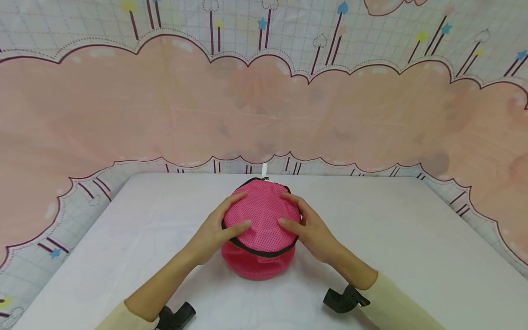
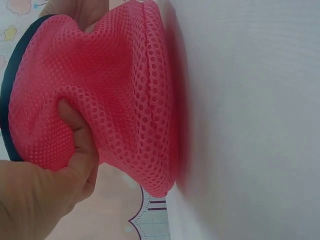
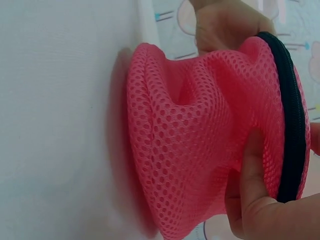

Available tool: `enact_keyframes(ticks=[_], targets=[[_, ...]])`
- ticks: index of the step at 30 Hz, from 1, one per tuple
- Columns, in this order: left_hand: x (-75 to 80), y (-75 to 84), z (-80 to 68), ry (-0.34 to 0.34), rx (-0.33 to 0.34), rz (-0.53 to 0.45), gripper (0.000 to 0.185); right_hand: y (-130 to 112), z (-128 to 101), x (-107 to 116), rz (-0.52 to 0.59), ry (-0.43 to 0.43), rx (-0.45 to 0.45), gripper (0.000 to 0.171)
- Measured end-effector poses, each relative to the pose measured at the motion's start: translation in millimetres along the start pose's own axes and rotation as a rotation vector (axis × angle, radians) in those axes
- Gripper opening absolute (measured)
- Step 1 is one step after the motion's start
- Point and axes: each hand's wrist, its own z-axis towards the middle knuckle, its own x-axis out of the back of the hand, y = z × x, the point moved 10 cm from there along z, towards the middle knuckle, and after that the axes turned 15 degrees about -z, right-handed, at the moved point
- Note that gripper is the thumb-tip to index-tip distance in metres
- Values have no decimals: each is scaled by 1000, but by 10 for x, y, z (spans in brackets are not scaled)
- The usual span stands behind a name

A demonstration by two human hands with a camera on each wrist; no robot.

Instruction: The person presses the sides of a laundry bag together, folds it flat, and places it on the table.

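Observation:
A round pink mesh laundry bag (image 1: 264,211) with a black zipper edge stands on the white table in the head view. My left hand (image 1: 216,231) grips its left side, thumb on the top panel. On the opposite side my right hand (image 1: 315,231) grips it the same way, with thumb and a finger over the top. In the left wrist view, fingers (image 2: 80,135) press into the soft mesh wall and dent it. The right wrist view shows the dark zipper (image 3: 290,120) running round the bag's top, with curled fingers (image 3: 252,170) against the wall below it.
The white table (image 1: 165,206) spreads around the bag. Behind it hangs a cloth backdrop (image 1: 264,114) with a peach cloud pattern. Black wrist mounts (image 1: 346,299) sit on both forearms, close over the tabletop.

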Motion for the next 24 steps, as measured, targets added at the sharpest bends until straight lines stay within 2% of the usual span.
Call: enact_keyframes(ticks=[10,21,24], targets=[[-8,-123,10,-2,54,-186,69,43,-4,-55,108,5,-1,64],[-6,-209,9,13,98,-233,70,92,7,-102,162,15,-10,64],[-21,-226,11,-3,104,-261,68,91,10,-100,169,22,-5,62]])
